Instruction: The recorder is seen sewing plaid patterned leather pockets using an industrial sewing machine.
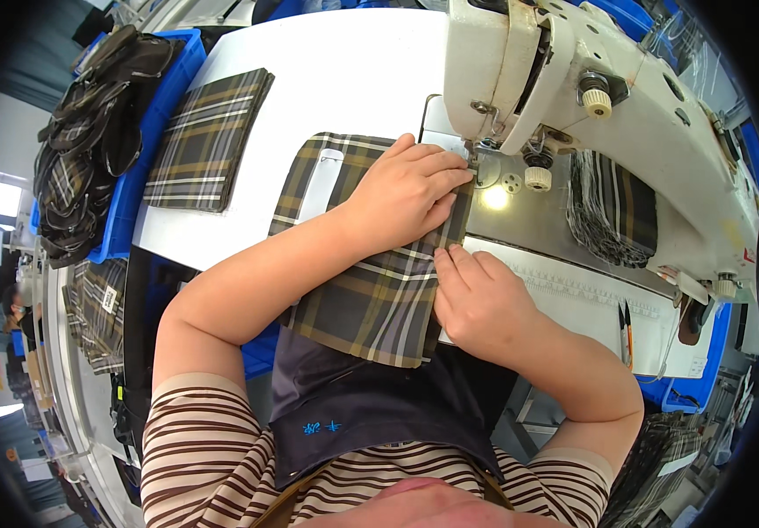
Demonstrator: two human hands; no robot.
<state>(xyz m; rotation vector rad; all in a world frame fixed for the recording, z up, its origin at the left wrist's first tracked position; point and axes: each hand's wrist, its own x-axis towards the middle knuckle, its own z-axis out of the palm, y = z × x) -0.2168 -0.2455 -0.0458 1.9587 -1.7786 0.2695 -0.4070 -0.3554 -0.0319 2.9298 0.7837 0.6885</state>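
Observation:
A dark plaid fabric panel (353, 308) lies across the white table, and its near end hangs over the front edge. A white strip (320, 185) rests on its left part. My left hand (406, 189) is spread flat on the panel, its fingertips close beside the needle and presser foot of the sewing machine (476, 88). Nearer to me, my right hand (485, 299) is closed at the panel's right edge with its fingertips on the cloth. The right thumb is mostly hidden.
A stack of plaid pieces (208, 141) lies at the left, beside a blue bin (166, 97) heaped with dark plaid items. Another fabric stack (617, 207) sits under the machine arm. A clear ruler (582, 289) and a slim orange-and-black tool (628, 334) lie on the right.

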